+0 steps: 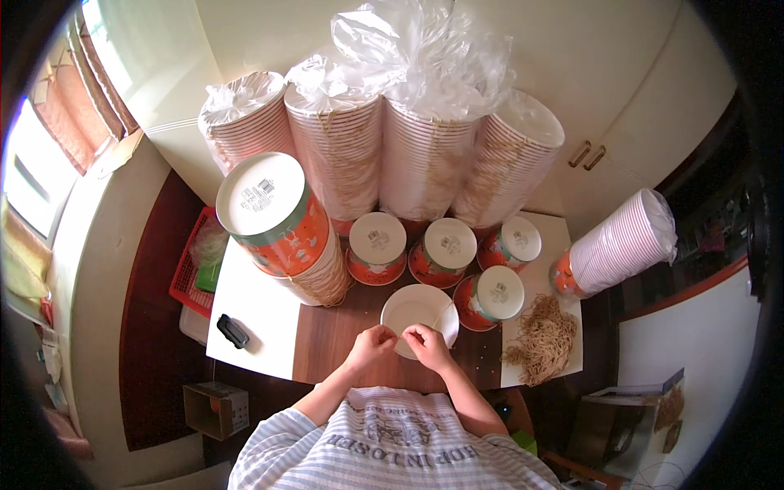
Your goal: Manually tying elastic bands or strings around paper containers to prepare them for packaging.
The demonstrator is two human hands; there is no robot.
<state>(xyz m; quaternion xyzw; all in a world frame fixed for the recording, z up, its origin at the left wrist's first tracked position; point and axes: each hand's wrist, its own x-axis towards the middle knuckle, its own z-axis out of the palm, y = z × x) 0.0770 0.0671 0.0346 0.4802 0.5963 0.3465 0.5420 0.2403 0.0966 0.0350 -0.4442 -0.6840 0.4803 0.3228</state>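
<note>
Left hand (374,345) at 8 o'clock, right hand (429,346) at 6, by round white paper-looking tub (418,299); fingertips drawn in, cannot tell whether gripping. Tub at person's 12, tan tangled string heap (541,343) right, tub's 4. Step seems fine fingertip work; next calls for delicate two-handed control

Under the fingers (382,335), a plain white tub (405,304). Just beyond them and to the right, overturned tubs (445,249) — orange-red sides, a grey-green band, white bases with dark print. Ahead and left, a larger overturned tub (273,216) in the same colours, patterned with pale figures. Farther ahead, tall white stacks (429,155) finely ringed in pink. Right of the fingers, tan twine (541,343); well left, a black object (233,332) and a red basket (186,273). The tabletop (322,343) is brown wood grain between white ends; nearest the body — a shirt (400,433) striped pale blue-grey and white, dark lettering.
</note>
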